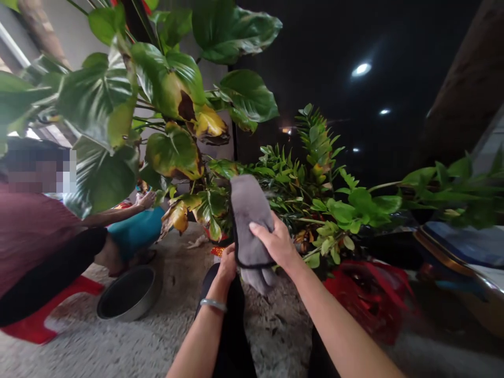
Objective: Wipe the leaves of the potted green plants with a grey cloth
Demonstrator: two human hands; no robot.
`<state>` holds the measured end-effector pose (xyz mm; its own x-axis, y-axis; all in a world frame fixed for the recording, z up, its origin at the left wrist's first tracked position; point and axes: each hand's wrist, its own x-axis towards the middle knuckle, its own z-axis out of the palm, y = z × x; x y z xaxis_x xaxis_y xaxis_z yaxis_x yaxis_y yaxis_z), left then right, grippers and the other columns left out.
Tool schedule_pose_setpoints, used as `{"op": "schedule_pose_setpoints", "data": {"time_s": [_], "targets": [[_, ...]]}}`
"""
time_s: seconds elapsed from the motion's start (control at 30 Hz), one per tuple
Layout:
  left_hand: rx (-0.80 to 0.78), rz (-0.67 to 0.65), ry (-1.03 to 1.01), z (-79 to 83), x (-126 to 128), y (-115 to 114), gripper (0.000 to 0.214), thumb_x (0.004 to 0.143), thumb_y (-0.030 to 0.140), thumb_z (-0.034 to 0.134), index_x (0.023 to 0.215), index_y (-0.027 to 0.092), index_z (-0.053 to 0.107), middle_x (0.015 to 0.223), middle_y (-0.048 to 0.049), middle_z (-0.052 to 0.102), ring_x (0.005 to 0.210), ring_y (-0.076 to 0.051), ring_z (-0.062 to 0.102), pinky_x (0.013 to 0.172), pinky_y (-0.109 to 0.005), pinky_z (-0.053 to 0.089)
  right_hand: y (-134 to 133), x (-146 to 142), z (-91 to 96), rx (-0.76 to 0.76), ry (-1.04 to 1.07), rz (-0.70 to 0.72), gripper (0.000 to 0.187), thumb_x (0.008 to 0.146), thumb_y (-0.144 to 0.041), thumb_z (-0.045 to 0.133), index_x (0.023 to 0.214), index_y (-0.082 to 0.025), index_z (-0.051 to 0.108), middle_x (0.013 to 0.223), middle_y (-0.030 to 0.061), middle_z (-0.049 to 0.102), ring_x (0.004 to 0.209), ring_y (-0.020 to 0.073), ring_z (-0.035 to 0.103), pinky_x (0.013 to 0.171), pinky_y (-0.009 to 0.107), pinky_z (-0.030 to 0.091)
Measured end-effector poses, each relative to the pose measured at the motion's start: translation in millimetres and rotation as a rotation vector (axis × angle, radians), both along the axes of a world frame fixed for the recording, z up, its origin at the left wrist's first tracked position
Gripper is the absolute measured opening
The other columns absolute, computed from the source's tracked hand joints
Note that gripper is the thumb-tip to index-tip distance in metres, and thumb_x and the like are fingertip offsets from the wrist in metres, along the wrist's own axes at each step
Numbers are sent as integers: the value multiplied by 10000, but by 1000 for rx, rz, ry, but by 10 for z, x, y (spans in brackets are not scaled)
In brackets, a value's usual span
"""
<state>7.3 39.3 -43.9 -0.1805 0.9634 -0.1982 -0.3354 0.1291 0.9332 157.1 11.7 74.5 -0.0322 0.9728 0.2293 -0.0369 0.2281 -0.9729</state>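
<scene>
A folded grey cloth (249,210) with black edging is in front of me, over the ground between my knees. My right hand (279,244) grips its right side, thumb lying across the top and the other fingers hidden behind. At the cloth's lower left edge, my left hand (227,266) has its fingers curled against the fabric, some of them out of sight. A softly bunched grey part (260,280) hangs below the black border. Green leaves (315,178) are right behind the cloth.
A large potted plant's leaves (165,94) rise at the left, some browned. A person (39,226) sits on a red stool (74,294) beside a metal basin (128,294). Red plastic bags (366,294) lie on the right. A dark glossy wall (334,63) stands behind the plants.
</scene>
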Motion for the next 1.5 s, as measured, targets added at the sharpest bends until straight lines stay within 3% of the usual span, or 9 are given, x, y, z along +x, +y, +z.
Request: {"op": "schedule_pose_setpoints", "data": {"time_s": [0.1,0.2,0.33,0.43,0.53,0.77,1.0,1.2,1.5], "targets": [[-29,-42,24,42,70,5,160,459,226,728,579,150,653,470,5,588,479,-144,535,451,-243,412,79,11,-302,-248,61,-93,304,678,-349,666,937,-191,686,921,44,740,924,254,660,860,382,487],[-50,-54,30,67,74,18,174,421,224,714,555,147,634,453,29,564,419,-101,491,437,-219,390,-212,111,-556,-464,46,75,288,677,-358,664,908,-190,701,888,50,749,872,268,676,812,388,505],[-78,-41,28,82,29,23,216,403,228,718,590,144,648,480,24,590,441,-102,515,450,-210,393,-497,230,-396,-325,-44,36,342,703,-385,660,989,-199,678,948,53,742,900,260,668,823,367,497],[-88,-38,32,83,34,24,262,403,232,740,637,142,664,496,21,597,467,-103,527,463,-207,389,-258,300,-193,-132,-122,-240,445,687,-418,673,1069,-194,629,1024,80,719,950,264,650,879,375,469],[-88,-38,41,81,61,24,280,399,237,756,647,142,665,505,21,596,475,-101,527,476,-212,395,66,378,-263,-178,-160,-405,450,642,-403,677,1039,-195,636,1018,98,713,985,286,637,915,410,445],[-42,-43,89,98,47,0,268,402,272,744,623,147,659,524,16,595,451,-96,503,452,-219,374,-396,424,-777,-369,-115,-19,244,597,-313,700,824,-226,713,789,52,741,777,297,665,752,423,504],[1,46,164,49,139,-15,255,434,228,714,672,147,677,562,16,598,512,-118,521,512,-240,403,-875,711,-663,-470,231,-114,332,526,-330,745,841,-234,703,743,45,715,728,290,664,677,401,527],[262,322,534,164,296,-226,79,580,174,685,646,214,669,967,-66,665,990,-243,582,777,-291,462,-1012,849,-637,-422,215,-158,449,531,-333,735,956,-195,681,805,47,722,757,264,662,719,387,533],[289,-137,270,427,857,-746,399,618,281,770,1006,219,705,1214,-100,630,1106,-273,562,839,-295,475,-1001,782,-722,-157,-307,-359,601,539,-213,702,1136,-214,634,1138,89,691,1085,319,612,989,473,425]]}}
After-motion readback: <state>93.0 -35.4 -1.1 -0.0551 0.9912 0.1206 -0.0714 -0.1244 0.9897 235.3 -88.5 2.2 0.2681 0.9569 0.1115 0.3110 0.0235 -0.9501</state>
